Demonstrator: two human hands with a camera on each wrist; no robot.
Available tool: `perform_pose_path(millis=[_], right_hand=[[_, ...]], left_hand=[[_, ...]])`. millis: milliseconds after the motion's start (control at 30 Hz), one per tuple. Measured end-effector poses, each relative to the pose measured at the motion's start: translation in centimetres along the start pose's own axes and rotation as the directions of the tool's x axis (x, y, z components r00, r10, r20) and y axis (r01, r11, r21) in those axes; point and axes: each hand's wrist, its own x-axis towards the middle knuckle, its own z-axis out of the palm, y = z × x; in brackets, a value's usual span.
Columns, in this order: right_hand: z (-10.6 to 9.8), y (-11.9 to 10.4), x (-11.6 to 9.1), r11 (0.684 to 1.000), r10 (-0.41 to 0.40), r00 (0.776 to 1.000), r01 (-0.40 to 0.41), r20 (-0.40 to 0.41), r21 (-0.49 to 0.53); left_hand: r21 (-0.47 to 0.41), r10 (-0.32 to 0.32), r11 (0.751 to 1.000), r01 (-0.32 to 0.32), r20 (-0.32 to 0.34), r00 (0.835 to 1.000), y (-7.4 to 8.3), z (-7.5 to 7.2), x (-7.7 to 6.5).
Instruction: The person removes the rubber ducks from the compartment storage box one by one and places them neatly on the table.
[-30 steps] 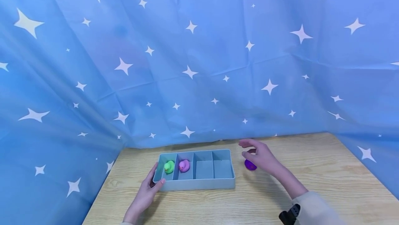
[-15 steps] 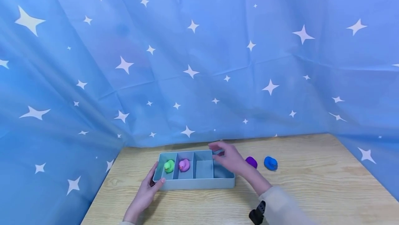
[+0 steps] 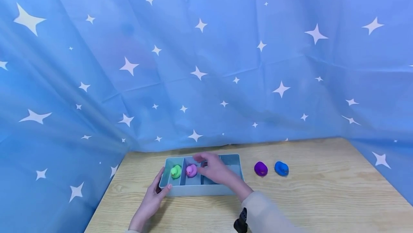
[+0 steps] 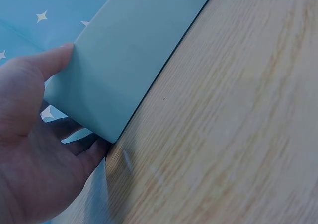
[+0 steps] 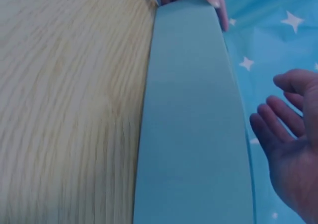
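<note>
The box (image 3: 200,190), pale blue and divided into four compartments, stands on the worktop (image 3: 322,190) at the lower centre of the head view. The green duck (image 3: 175,171) lies in its leftmost compartment and the pink duck (image 3: 191,170) in the next. The left hand (image 3: 152,198) grips the box's left end, thumb on the near rim, fingers bent about the end wall. The right hand (image 3: 214,168) is over the third compartment, thumb and fingers loosely bent with a gap between; nothing is seen in its hold. Whether its fingertips touch the pink duck cannot be determined. A purple toy (image 3: 261,169) and a blue toy (image 3: 281,168) rest on the worktop, right of the box. Assessment: the ducks appear light, somewhat soft and not fragile; a thumb-and-finger pinch across the body, from above, should serve. The box appears light, stiff and smooth, liable to slide, and best held by an end wall.
</note>
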Motion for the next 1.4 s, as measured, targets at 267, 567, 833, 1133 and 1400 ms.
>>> perform_pose_path(millis=[267,567,833,1133,1400], right_hand=[[3.4,-0.4,1.6,0.991,-0.022,0.999,0.026,0.034,-0.134],[4.3,-0.1,2.9,0.970,-0.052,0.997,0.065,0.063,-0.236],[3.6,0.5,3.9,0.960,-0.043,0.996,0.063,0.081,-0.272],[3.3,1.2,4.9,0.952,-0.050,0.994,0.077,0.097,-0.296],[3.9,1.4,5.3,0.946,-0.055,0.994,0.082,0.093,-0.315]], left_hand=[[-0.001,-0.014,1.000,0.014,-0.015,1.000,-0.1,-0.4,-0.4],[-0.014,-0.013,1.000,0.013,-0.013,1.000,-0.3,-0.5,-0.2],[-0.041,0.013,0.999,-0.013,-0.002,1.000,0.0,-0.2,0.0],[-0.050,0.025,0.998,-0.025,-0.001,1.000,0.1,0.1,0.1],[-0.026,0.028,0.999,-0.029,-0.007,1.000,0.0,-0.2,0.0]])
